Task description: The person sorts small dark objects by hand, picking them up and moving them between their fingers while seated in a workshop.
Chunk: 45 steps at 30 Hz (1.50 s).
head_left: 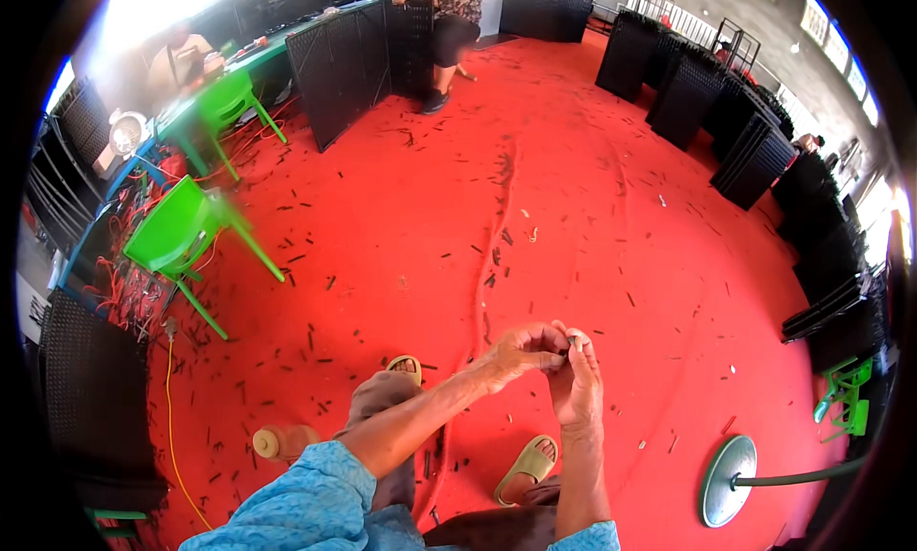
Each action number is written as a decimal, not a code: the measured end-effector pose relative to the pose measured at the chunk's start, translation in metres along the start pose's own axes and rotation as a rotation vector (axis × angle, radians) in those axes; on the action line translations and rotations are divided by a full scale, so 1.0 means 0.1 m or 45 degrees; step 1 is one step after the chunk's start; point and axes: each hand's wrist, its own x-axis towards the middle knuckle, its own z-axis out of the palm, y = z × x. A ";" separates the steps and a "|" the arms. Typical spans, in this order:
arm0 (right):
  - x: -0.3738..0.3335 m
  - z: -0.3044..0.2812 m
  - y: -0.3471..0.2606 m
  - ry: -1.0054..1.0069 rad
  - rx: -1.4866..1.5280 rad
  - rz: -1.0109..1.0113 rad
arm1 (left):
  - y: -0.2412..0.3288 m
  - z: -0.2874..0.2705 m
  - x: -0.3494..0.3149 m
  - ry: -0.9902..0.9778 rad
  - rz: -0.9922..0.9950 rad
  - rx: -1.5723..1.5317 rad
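Observation:
In front of my body, both hands meet over the red floor covering. My left hand [523,353] is closed, its thumb and fingers bent together against the right. My right hand [577,387] has its palm turned inward, its fingers closed around a small dark piece [571,341] that shows at the fingertips. The piece is mostly hidden by the fingers, so its kind cannot be made out. Blue patterned sleeves [320,489] cover my upper arms. Below the hands, my feet wear yellow-green sandals [531,463].
Scattered dark strips litter the red floor [411,236]. Green chairs [186,228] and a cluttered workbench [277,50] stand left; a bottle [279,443] is beside my leg. Black panels [683,93] are stacked right, near a round metal base [728,481]. Another person [449,35] stands far ahead.

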 end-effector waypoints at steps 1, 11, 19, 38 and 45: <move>0.00 0.01 0.01 -0.002 0.001 0.005 | 0.02 -0.01 -0.01 -0.018 -0.010 0.047; -0.02 0.01 0.00 0.038 0.090 0.062 | 0.07 -0.01 0.00 -0.045 -0.001 0.017; -0.03 0.00 -0.08 0.080 0.012 0.232 | -0.01 -0.12 0.02 -0.077 0.015 0.029; -0.08 -0.08 -0.14 0.160 -0.594 0.219 | 0.04 -0.10 -0.01 0.060 0.006 0.229; -0.07 -0.08 -0.07 0.216 -0.754 0.038 | 0.03 -0.12 0.01 0.069 0.027 0.322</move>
